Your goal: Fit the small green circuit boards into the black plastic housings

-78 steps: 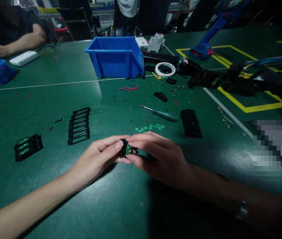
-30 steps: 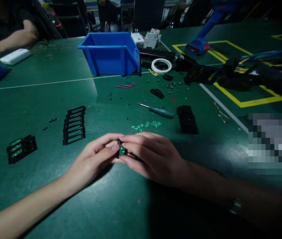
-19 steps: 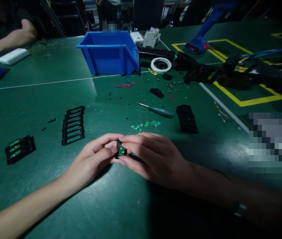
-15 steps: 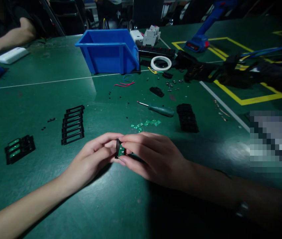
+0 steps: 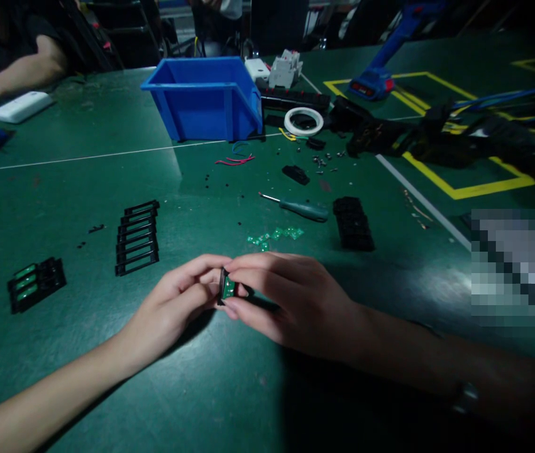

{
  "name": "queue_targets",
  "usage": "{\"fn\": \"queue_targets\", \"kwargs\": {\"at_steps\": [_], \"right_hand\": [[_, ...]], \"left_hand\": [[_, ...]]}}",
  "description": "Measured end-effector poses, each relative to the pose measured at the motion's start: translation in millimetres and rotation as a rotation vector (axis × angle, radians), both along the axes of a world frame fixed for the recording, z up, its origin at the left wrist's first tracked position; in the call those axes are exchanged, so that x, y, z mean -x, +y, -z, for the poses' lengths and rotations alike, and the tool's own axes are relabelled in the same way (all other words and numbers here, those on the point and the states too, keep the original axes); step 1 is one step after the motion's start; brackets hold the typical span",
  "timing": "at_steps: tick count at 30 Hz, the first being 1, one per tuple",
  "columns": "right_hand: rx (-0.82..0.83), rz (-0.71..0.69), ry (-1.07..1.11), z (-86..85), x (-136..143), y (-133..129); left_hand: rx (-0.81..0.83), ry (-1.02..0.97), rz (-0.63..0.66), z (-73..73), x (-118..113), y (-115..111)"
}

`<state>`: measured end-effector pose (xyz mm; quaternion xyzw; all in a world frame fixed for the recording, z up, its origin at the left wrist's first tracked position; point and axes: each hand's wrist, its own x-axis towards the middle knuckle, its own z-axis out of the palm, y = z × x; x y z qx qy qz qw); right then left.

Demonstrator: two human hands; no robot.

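Between both hands, just above the green table, is a small black plastic housing (image 5: 222,286) with a green circuit board (image 5: 229,287) in or against it. My left hand (image 5: 180,299) grips the housing from the left, thumb on its near side. From the right, the fingertips of my right hand (image 5: 290,302) pinch the board and the housing's edge. The fingers partly cover both parts, so how far the board sits inside cannot be told. Beyond the hands lie several small green circuit boards (image 5: 276,234) and a screwdriver (image 5: 302,209) with a green handle.
On the left are a black part with green boards (image 5: 36,284) and a row of black frames (image 5: 137,238). A black block of parts (image 5: 352,223) lies right. Farther back stand a blue bin (image 5: 204,100), a white ring (image 5: 303,121) and a cordless drill (image 5: 373,82). Another person's arm (image 5: 36,72) rests far left.
The housing has turned slightly between my fingers, and the board shows at a different angle. Both hands stay in nearly the same place; the whole view has shifted a little.
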<state>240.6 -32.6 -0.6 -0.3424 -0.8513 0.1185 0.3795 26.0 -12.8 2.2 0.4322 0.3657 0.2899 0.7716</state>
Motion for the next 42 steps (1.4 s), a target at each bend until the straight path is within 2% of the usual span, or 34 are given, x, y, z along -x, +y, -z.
{"fn": "queue_targets", "kwargs": {"at_steps": [4,16,28,34,42], "right_hand": [[0.010,-0.009,0.003,-1.8,-0.2,0.0],[0.037,-0.050,-0.035,-6.9,-1.0,-0.8],[-0.055,-0.046,-0.022,-5.0,0.6,0.9],[-0.047,-0.062,-0.015,-5.8,0.9,0.9],[-0.068,-0.046,-0.021,-6.9,1.5,-1.3]], "left_hand": [[0.006,-0.020,0.021,-0.5,-0.8,-0.4],[-0.098,0.084,0.068,-5.0,1.0,-4.8],[-0.109,0.105,0.072,-3.2,1.6,-4.7],[-0.129,0.066,0.132,-4.0,2.9,-5.3],[-0.161,0.082,0.112,-3.7,1.8,-5.5]]}}
